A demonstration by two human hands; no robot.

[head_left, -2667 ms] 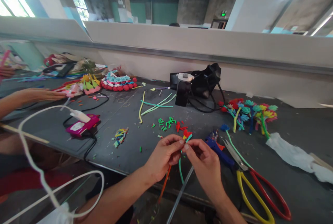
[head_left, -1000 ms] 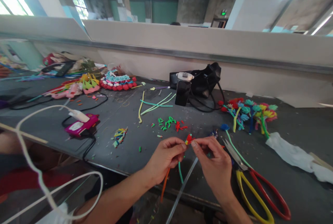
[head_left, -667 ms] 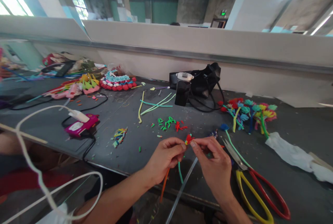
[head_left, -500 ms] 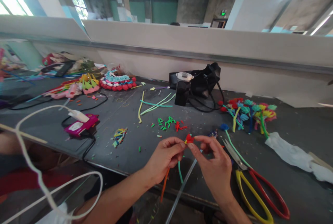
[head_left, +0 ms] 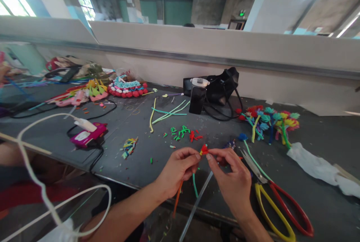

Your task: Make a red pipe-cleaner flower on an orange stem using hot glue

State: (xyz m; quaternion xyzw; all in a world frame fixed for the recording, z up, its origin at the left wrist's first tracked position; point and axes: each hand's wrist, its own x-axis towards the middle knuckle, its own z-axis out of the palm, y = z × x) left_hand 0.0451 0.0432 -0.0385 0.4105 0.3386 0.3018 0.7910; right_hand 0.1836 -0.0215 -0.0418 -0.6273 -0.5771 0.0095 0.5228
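Above the table's front edge, my left hand (head_left: 184, 167) pinches a small red pipe-cleaner flower (head_left: 204, 149) with a bit of yellow at its base. An orange pipe cleaner (head_left: 177, 199) hangs below that hand; its upper end is hidden. My right hand (head_left: 232, 172) has thumb and index finger closed at the flower's right side, touching its red petals. A green pipe cleaner (head_left: 195, 185) and a clear, thin rod (head_left: 197, 206) show between the hands. Just beyond the fingers lie short red pieces (head_left: 194, 136) and green pieces (head_left: 181, 132).
Scissors (head_left: 263, 182) with red and yellow handles lie right of my right hand. Finished pipe-cleaner flowers (head_left: 264, 120) sit behind them. A phone (head_left: 197, 100) leans near a black bag (head_left: 222, 88). Left are a magenta power box (head_left: 89, 136), a white cable (head_left: 30, 169) and mixed clippings (head_left: 129, 147).
My right fingertips have shifted slightly right along the red flower, and the thumb has moved a little off its front. My left hand keeps its place.
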